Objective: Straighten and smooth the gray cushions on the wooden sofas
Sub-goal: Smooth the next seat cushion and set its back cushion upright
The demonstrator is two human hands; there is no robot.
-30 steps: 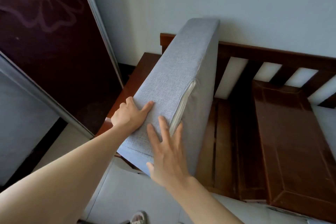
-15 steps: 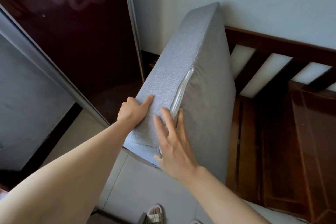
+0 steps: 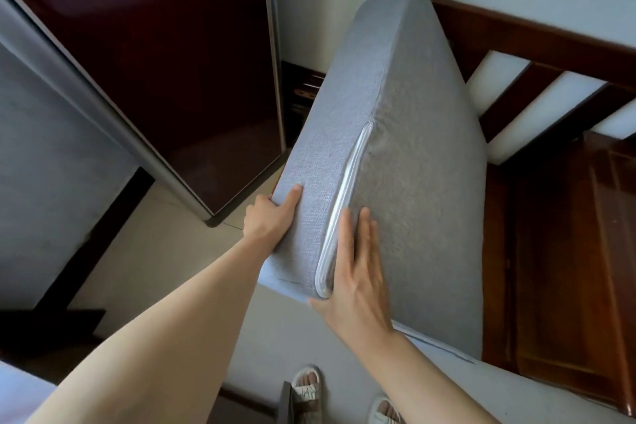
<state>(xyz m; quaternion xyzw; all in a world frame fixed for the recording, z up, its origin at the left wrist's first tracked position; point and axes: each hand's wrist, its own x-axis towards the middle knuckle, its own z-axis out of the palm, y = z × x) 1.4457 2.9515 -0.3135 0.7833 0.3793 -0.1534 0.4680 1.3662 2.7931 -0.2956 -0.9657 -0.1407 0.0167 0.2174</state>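
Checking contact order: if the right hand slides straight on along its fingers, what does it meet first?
The right hand already lies flat on the gray cushion, fingers pointing up its face beside the white zipper. Ahead is only more cushion fabric; the way looks free.

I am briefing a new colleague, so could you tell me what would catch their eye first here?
The gray cushion stands tilted up on edge at centre, its pale zipper facing the camera. The left hand grips its left edge; the right hand lies flat beside the zipper. The bare wooden sofa shows at right.
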